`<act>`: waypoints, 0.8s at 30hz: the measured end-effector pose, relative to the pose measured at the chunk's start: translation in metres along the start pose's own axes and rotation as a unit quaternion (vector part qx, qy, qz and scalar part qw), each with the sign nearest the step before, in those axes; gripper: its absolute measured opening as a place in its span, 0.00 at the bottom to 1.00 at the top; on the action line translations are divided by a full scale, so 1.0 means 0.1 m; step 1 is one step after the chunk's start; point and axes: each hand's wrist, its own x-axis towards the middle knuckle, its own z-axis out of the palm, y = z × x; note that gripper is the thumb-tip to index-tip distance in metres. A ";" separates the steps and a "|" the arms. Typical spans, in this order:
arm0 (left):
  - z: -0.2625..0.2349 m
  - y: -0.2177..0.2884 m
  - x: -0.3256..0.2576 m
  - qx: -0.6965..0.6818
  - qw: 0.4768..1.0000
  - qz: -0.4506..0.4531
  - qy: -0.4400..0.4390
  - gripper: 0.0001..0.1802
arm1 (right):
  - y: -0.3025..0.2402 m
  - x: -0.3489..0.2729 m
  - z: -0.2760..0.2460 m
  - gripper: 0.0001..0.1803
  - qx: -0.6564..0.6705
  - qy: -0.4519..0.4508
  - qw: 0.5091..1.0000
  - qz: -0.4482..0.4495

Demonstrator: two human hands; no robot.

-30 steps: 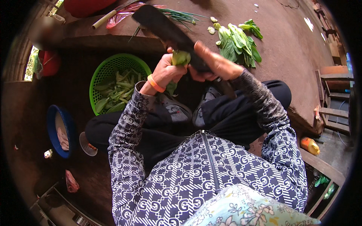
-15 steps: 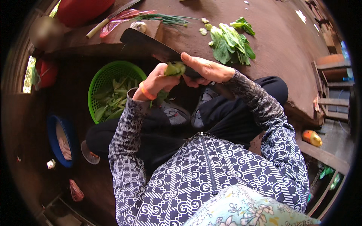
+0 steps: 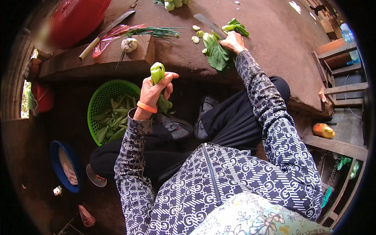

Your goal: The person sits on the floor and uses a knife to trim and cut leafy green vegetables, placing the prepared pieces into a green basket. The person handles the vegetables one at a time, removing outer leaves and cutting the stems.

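Brown raised floor [image 3: 282, 58] spreads beyond the person's bent legs [image 3: 231, 125]. Closed around a pale-green leafy stalk [image 3: 157, 72], the left hand [image 3: 154, 92] is above the person's feet. At its two o'clock, the right hand [image 3: 234, 42] grips a knife [image 3: 211, 25], blade toward ten, beside leafy greens [image 3: 216, 55]; whether the fingers touch them cannot be told. From the left hand, a green mesh basket [image 3: 94, 117] with leafy pieces [image 3: 117, 117] sits at eight o'clock, garlic [image 3: 129, 45] at eleven, spring onions [image 3: 158, 31] at twelve.
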 end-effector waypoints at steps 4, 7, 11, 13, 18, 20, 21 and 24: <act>0.00 -0.05 0.05 0.009 0.999 0.015 0.046 0.18 | -0.03 0.08 0.03 0.23 0.045 0.030 0.998 0.034; 0.01 -0.08 0.07 0.029 0.998 0.027 0.054 0.21 | -0.29 0.02 -0.14 0.25 0.193 0.052 0.980 0.017; 0.01 -0.14 0.11 -0.076 0.993 0.041 0.079 0.22 | -0.77 -0.45 -0.41 0.14 0.480 -0.050 0.869 -0.107; 0.01 -0.17 0.15 -0.084 0.988 0.060 0.112 0.26 | -1.01 -0.75 -0.56 0.16 0.515 -0.105 0.842 -0.121; -0.06 -0.21 0.16 -0.067 0.977 0.122 0.161 0.37 | -1.50 -1.37 -0.71 0.16 0.585 -0.255 0.745 -0.195; -0.12 -0.18 0.10 -0.097 0.983 0.096 0.122 0.37 | -1.64 -1.47 -0.65 0.16 0.562 -0.279 0.750 -0.208; -0.12 -0.17 0.08 -0.112 0.986 0.071 0.101 0.38 | -1.66 -1.49 -0.62 0.16 0.555 -0.292 0.751 -0.208; -0.03 -0.16 0.06 -0.213 0.965 0.139 0.062 0.37 | -1.65 -1.49 -0.48 0.14 0.486 -0.248 0.804 -0.234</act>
